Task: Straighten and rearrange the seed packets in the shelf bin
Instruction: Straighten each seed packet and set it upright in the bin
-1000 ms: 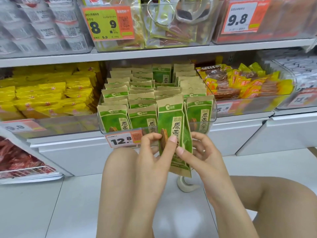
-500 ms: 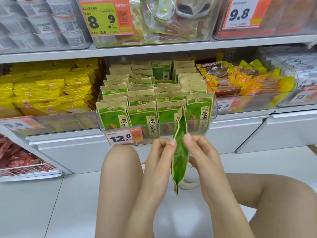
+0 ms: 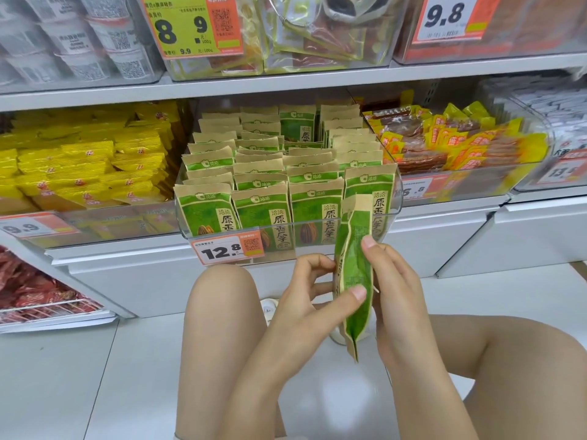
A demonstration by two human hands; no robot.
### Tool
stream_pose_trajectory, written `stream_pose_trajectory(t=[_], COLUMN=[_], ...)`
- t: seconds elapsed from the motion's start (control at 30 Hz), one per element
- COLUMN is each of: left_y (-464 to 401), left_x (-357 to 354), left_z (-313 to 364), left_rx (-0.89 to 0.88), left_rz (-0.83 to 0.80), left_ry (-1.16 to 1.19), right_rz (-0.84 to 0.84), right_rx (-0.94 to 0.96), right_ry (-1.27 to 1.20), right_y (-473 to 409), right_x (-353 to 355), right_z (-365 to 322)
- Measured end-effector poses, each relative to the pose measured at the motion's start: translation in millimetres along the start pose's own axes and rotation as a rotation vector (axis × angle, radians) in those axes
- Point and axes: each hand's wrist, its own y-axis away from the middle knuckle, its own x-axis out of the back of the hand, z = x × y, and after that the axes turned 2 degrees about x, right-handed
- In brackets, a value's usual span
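Head view looks down past two bare knees (image 3: 222, 312) to a pale floor (image 3: 63, 376). Between the knees, both hands hold one green packet (image 3: 354, 281) upright and edge-on, its side gusset facing the camera. The left hand (image 3: 305, 300) grasps it from the left, thumb pressed across the green face and fingers curled behind the paper edge. The right hand (image 3: 394, 287) pinches it from the right, one fingertip on the upper part and the rest wrapped behind. The packet's top reaches up in front of the near wall of the clear bin (image 3: 395, 198), at its right end; its bottom corner hangs well above the floor.

Beyond the hands, the bin sits on a white shelf (image 3: 444, 217) with a price tag (image 3: 227, 249) reading 12.8 clipped to its near left. Inside, the seed packets (image 3: 260, 214) stand upright in four columns running far back, the front row showing full faces.

Left of the bin lie yellow packets (image 3: 79, 173); right of it, orange-and-yellow snacks (image 3: 444, 141). Farther up, another shelf carries tags reading 8.9 and 9.8.
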Motion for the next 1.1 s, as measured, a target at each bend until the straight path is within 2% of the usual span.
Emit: stream_pose_trajectory(t=[0.1,0.3,0.43,0.6,0.9,1.0,1.1], left_y=[-1,-7,-6,-4,-4,-1,0], left_x=[3,6,10,10,9,10,8], left_z=[-3,3,7,8,11,17,20], left_rx=[0.001,-0.077,-0.078,-0.059,-0.048,-0.062,-0.080], left_rz=[0.024,0.331,0.410,0.392,0.356,0.296,0.279], left_ry=[0.038,0.232,0.270,0.277,0.311,0.280,0.252], right_rz=[-0.071,-0.349,-0.442,-0.456,-0.381,-0.309,-0.225], right_rx=[-0.020,-0.028,-0.038,-0.015,0.043,0.104,0.270], right_ry=[-0.020,0.083,0.109,0.139,0.163,0.182,0.381], right_y=[0,2,5,5,4,1,-2], right_x=[5,9,5,6,5,6,9], right_z=[-1,3,5,3,4,8,11])
